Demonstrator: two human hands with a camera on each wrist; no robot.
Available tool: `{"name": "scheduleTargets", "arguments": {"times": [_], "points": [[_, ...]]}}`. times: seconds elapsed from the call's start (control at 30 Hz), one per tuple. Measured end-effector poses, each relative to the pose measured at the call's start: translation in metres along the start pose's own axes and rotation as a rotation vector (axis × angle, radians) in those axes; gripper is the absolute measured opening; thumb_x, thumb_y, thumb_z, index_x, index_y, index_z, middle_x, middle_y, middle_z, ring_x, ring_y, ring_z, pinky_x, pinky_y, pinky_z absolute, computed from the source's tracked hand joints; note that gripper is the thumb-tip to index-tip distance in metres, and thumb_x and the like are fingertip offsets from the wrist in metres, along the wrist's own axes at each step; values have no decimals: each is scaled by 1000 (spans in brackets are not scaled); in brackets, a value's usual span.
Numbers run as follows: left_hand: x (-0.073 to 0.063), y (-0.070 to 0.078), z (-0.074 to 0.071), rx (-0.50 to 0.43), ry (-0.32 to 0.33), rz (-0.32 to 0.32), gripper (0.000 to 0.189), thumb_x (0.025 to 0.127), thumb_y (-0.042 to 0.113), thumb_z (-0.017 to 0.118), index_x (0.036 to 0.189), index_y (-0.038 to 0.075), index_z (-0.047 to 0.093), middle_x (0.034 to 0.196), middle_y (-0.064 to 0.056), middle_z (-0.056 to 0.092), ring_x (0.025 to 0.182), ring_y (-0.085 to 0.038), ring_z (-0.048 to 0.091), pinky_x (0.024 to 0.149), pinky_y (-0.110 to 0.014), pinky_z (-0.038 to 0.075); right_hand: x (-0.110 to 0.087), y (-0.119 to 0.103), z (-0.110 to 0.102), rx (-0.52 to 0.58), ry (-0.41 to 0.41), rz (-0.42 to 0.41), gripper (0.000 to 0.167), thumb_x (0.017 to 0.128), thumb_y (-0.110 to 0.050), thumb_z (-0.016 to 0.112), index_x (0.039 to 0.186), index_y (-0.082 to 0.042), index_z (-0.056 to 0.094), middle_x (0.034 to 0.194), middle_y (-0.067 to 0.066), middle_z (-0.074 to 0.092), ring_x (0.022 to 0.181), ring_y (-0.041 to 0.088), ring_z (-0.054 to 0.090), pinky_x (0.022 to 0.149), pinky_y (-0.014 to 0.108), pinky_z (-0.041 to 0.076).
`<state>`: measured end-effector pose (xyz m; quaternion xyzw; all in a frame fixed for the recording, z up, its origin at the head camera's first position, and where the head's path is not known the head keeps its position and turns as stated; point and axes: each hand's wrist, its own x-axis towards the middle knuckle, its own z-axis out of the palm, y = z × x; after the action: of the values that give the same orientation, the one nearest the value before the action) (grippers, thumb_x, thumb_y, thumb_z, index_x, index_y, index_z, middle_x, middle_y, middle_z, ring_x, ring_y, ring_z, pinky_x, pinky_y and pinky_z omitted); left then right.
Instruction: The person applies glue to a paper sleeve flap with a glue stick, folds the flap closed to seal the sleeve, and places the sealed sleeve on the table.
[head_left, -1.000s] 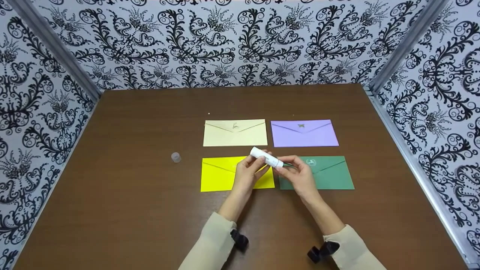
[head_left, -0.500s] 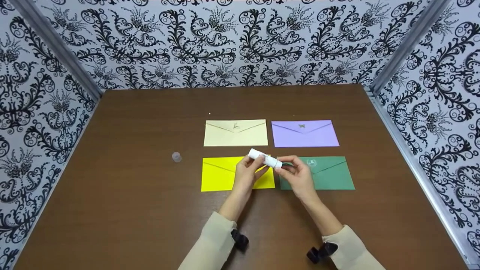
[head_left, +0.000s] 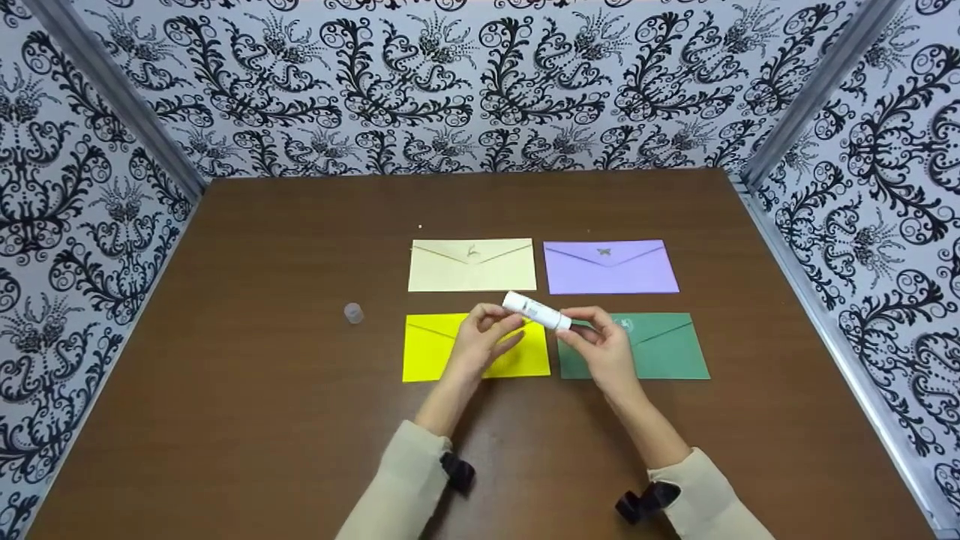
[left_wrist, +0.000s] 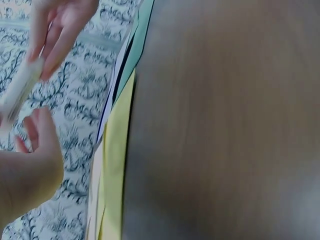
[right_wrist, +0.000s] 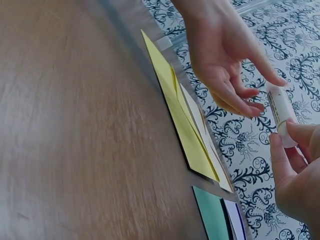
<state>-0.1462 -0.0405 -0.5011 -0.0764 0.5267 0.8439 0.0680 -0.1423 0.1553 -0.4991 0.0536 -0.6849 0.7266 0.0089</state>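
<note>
A white glue stick (head_left: 536, 310) with small print on its side is held aslant above the envelopes. My right hand (head_left: 606, 349) pinches its lower right end between thumb and fingers. At the other end my left hand (head_left: 480, 345) has its fingers spread. In the right wrist view the left thumb tip lies at or very near the end of the glue stick (right_wrist: 281, 110), with the other fingers apart from it. Below the hands lie a yellow envelope (head_left: 435, 360) and a green envelope (head_left: 667, 352), both partly covered from view.
Behind them lie a cream envelope (head_left: 472, 277) and a purple envelope (head_left: 611, 277). A small translucent cap (head_left: 353, 313) stands to the left on the brown table (head_left: 262, 412). Patterned walls (head_left: 480, 90) enclose the back and sides.
My left hand has loosened its grip on the glue stick and moved a little left and down. The right hand keeps its pinch, and the glue stick has shifted slightly right.
</note>
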Motion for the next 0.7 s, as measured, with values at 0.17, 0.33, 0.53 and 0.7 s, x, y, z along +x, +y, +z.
{"name": "scheduleTargets", "arguments": {"times": [0.17, 0.33, 0.53, 0.7], "points": [[3, 20, -28, 202, 15, 147, 21, 89, -2, 69, 107, -7, 59, 99, -6, 71, 86, -8, 67, 78, -19, 58, 1, -2, -3, 41, 33, 35, 32, 86, 12, 68, 117, 13, 60, 108, 0, 68, 92, 16, 72, 81, 24, 61], [8, 46, -57, 537, 73, 345, 21, 87, -3, 71, 105, -11, 64, 103, -22, 71, 89, -11, 67, 81, -18, 55, 1, -2, -4, 47, 47, 55, 33, 86, 12, 68, 118, 14, 59, 108, 1, 68, 91, 14, 71, 82, 23, 61], [6, 80, -87, 927, 186, 356, 20, 89, 7, 73, 108, 1, 70, 111, -17, 72, 103, -30, 70, 93, -39, 57, 1, -2, -5, 39, 41, 50, 34, 86, 11, 69, 118, 15, 58, 108, 1, 68, 90, 13, 71, 82, 22, 61], [4, 98, -112, 1351, 260, 273, 24, 93, 17, 71, 116, 11, 70, 120, -12, 69, 109, -32, 66, 91, -47, 55, 1, -3, -6, 40, 42, 58, 34, 86, 11, 69, 118, 15, 58, 108, 0, 68, 90, 13, 71, 83, 22, 60]]}}
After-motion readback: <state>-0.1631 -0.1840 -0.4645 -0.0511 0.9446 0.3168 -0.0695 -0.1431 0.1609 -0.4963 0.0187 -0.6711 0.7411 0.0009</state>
